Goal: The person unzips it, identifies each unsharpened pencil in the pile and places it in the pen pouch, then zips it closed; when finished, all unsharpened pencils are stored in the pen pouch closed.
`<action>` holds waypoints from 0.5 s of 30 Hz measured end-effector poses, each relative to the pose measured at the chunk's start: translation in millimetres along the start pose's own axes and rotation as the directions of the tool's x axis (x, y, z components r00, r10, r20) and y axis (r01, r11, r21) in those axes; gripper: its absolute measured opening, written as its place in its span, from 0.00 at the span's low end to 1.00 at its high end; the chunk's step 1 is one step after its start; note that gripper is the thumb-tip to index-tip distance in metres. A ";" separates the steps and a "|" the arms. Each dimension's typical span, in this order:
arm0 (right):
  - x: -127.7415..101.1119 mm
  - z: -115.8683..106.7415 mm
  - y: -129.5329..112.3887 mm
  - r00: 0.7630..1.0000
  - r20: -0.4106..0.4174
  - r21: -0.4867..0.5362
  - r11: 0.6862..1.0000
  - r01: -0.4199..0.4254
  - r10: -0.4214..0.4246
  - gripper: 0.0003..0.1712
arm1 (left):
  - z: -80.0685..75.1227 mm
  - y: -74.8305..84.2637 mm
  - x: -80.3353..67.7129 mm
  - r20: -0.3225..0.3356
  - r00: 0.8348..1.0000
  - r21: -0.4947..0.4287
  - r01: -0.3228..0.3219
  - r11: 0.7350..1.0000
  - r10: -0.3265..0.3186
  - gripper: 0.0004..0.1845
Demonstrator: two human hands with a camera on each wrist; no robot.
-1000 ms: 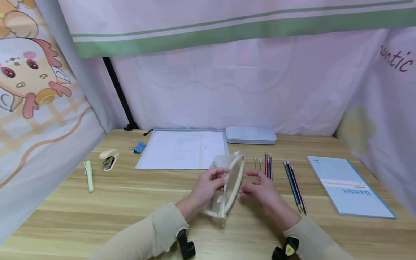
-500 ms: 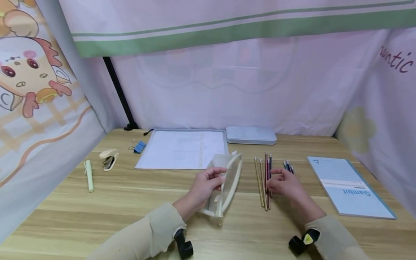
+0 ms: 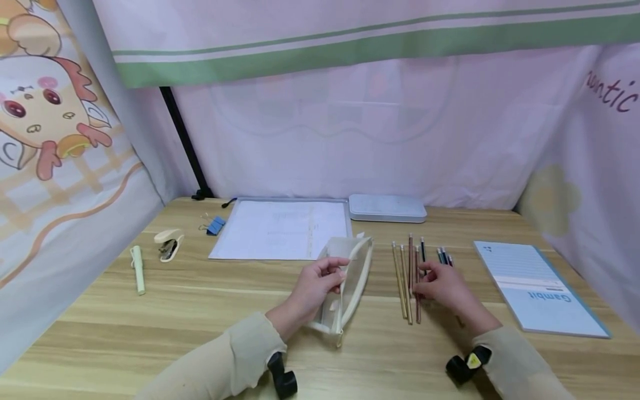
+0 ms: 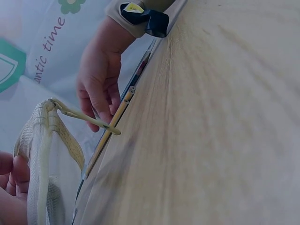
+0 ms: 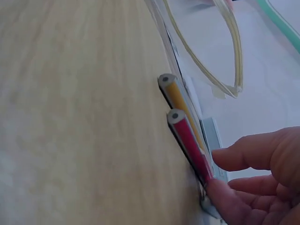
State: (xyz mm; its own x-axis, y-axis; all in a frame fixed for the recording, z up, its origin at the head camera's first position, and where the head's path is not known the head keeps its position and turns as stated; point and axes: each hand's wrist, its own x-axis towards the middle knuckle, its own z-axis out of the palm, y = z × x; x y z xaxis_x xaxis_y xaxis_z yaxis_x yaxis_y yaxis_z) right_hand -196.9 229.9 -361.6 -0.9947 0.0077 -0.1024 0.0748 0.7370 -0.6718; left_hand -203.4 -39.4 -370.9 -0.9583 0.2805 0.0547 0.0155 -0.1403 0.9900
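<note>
Cream mesh pencil pouch (image 3: 345, 286) with an open zipped mouth stands on its long edge near the middle of the light wooden surface (image 3: 200, 311), and every place below is given from it. At its left side the left hand (image 3: 312, 291) holds it, thumb and fingers curled in a pinching grip on the rim of the mouth; the left wrist view shows the mesh wall (image 4: 40, 168) and a cream zipper pull (image 4: 86, 119) sticking out. Just right of the pouch lies a row of wooden pencils (image 3: 407, 280), gold ones nearest and red ones beyond, laid side by side lengthwise. The right hand (image 3: 442, 286) rests on the far side of this row, its fingers bent and their tips touching a red pencil (image 5: 190, 143), which lies next to a yellow-gold one (image 5: 176, 101); whether the grip has closed round the pencil I cannot tell. Farther right a second small bunch of dark pencils (image 3: 444, 256) shows behind that hand, and beyond them a light blue notebook (image 3: 537, 289). Behind the pouch lie a clear document folder with white paper (image 3: 280, 229) and a flat pale grey tin case (image 3: 387, 208). Well to the left are a blue binder clip (image 3: 215, 225), a cream stapler (image 3: 168, 244) and a pale green pen (image 3: 137, 269).
</note>
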 end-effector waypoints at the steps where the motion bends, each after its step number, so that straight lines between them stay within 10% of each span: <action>1: 0.0 -0.6 -0.9 1.000 0.002 -0.044 0.999 0.010 -0.010 0.35 | -0.1 -0.2 0.0 -0.002 1.000 -0.001 0.000 1.000 0.000 0.16; 10: 1.7 -6.7 -7.4 1.000 0.029 -0.286 0.958 0.014 -0.006 0.44 | -0.1 -1.2 -0.2 -0.009 1.000 -0.011 0.010 1.000 -0.010 0.17; 15: 5.4 -10.7 -4.6 0.991 0.125 -0.229 0.973 -0.023 0.053 0.50 | -0.3 -1.6 -0.3 -0.004 1.000 -0.010 0.011 1.000 -0.011 0.17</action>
State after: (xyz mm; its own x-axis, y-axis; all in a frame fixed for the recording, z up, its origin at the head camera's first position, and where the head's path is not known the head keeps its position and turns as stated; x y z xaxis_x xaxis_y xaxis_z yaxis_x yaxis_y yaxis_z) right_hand -203.3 233.8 -351.2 -0.9727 -0.0384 -0.2288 0.0794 0.8716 -0.4838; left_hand -203.2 -39.6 -372.5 -0.9596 0.2781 0.0438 0.0025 -0.1470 0.9891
